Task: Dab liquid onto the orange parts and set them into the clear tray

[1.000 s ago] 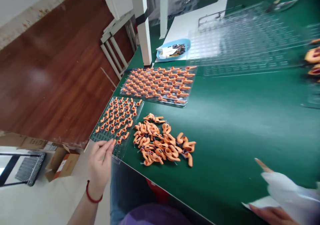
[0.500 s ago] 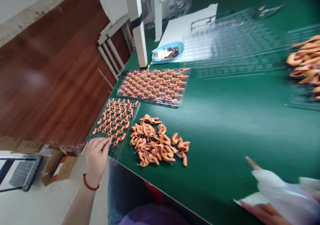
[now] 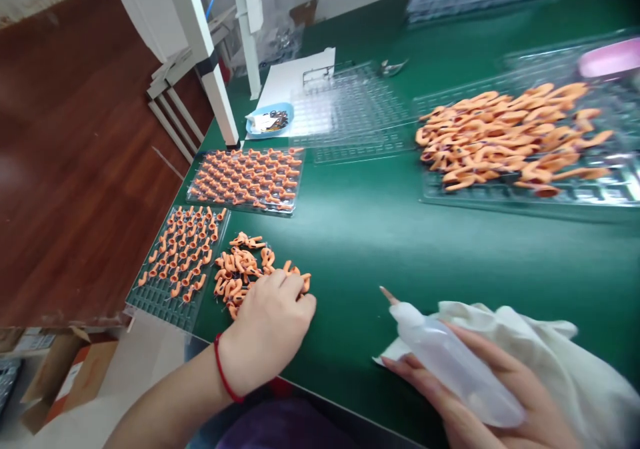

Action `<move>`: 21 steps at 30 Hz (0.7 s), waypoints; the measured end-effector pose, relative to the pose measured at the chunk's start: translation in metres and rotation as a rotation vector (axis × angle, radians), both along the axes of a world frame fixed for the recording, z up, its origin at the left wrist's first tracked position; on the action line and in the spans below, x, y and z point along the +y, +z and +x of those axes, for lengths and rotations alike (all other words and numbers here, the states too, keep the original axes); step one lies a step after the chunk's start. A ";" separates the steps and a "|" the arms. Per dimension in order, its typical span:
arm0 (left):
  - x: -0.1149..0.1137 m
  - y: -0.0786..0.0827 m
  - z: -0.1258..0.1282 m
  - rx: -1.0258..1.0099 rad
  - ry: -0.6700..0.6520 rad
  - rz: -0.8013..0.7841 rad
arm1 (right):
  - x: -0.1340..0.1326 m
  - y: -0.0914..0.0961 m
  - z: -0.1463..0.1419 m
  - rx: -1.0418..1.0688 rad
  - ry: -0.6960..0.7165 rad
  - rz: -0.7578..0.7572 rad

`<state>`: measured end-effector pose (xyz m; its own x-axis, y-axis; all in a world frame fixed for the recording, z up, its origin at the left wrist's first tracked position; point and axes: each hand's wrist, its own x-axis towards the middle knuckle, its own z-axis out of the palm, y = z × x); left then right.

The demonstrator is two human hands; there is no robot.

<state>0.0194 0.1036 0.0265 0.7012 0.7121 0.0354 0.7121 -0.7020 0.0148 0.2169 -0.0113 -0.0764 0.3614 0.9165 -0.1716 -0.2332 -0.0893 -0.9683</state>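
— Where are the hands?

— The left hand [image 3: 267, 332], a red cord on its wrist, lies knuckles-up on the loose pile of small orange plastic parts [image 3: 245, 270] on the green table [image 3: 380, 236]. Its fingertips are curled into the pile; whether they pinch a part I cannot tell.

— And the right?

— The right hand [image 3: 480, 396] is wrapped around a translucent squeeze bottle with a pointed nozzle [image 3: 450, 362], lying over a white cloth [image 3: 540, 356].

— Any writing?

— None legible. Just left of the pile sits a clear tray partly filled with orange parts [image 3: 177, 252]; behind it a fuller tray [image 3: 247, 179], and a small blue dish [image 3: 270, 116].
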 end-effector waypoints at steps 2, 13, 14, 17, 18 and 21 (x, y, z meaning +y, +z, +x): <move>0.001 0.003 0.005 0.094 -0.007 -0.016 | 0.004 0.004 0.000 -0.007 0.015 0.048; -0.030 -0.010 0.006 -0.126 0.068 -0.050 | 0.010 0.031 -0.006 -0.174 0.069 0.143; -0.031 -0.011 0.006 -0.124 0.075 -0.039 | 0.008 0.030 -0.007 -0.167 0.084 0.117; -0.032 -0.011 0.004 -0.153 0.092 -0.017 | 0.005 0.029 -0.011 -0.145 0.101 0.098; -0.033 -0.010 0.004 -0.198 0.089 -0.019 | 0.005 0.029 -0.014 -0.143 0.106 0.105; -0.041 -0.006 0.005 -0.388 0.068 -0.069 | 0.008 0.033 -0.025 -0.162 0.092 0.141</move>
